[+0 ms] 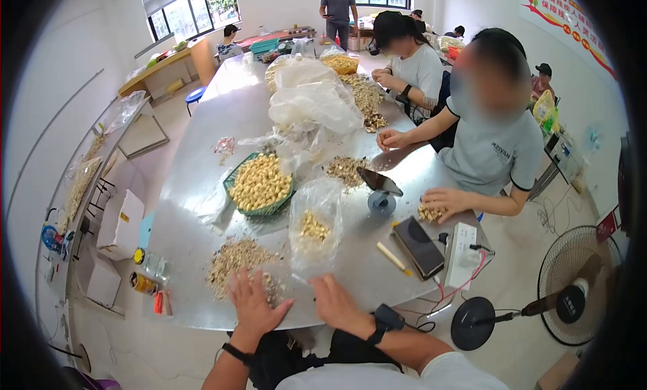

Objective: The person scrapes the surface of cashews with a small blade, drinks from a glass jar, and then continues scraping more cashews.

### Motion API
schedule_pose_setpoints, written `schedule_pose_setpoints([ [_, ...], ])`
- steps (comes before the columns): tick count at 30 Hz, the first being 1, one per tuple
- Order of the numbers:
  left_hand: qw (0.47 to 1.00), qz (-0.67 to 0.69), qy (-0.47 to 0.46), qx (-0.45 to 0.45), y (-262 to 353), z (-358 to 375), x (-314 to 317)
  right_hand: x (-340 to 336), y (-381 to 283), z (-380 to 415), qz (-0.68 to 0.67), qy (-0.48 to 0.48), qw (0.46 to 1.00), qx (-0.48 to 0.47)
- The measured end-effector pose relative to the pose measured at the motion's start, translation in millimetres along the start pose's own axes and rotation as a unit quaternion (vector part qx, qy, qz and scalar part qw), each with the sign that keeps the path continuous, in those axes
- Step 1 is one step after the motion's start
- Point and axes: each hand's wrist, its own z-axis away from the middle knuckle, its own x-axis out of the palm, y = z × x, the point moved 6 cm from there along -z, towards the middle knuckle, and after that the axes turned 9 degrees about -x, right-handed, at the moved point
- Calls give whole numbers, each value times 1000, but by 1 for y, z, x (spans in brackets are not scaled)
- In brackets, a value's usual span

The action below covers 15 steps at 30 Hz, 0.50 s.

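My left hand (256, 302) lies with fingers spread at the near edge of a heap of brown and pale nut-like bits (241, 260) on the metal table. Beside it, my right hand (335, 304) has its fingers curled together. A thin pale object (299, 278) shows by its fingertips; what the fingers grip is too small to make out. Just beyond sits a clear plastic bag (317, 204) with some pale yellow pieces (313, 226) in it. Farther off, a green basket (271, 210) is heaped with pale, cashew-like kernels (261, 180).
To the right are a dark phone (418, 247), a yellow stick (393, 258), a power strip (462, 255) and a phone on a stand (381, 202). Jars (149, 263) stand at the left edge. A co-worker's hand (448, 202) covers another small heap. A fan (573, 295) stands right.
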Motion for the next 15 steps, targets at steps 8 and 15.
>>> schedule_pose_setpoints([
  [8, 999, 33, 1, -31, -9, -11, 6, 3, 14, -2, -42, -73, 991, 102],
  [15, 998, 4, 54, -12, -21, -4, 12, 4, 14, -3, -78, -38, 995, 47],
])
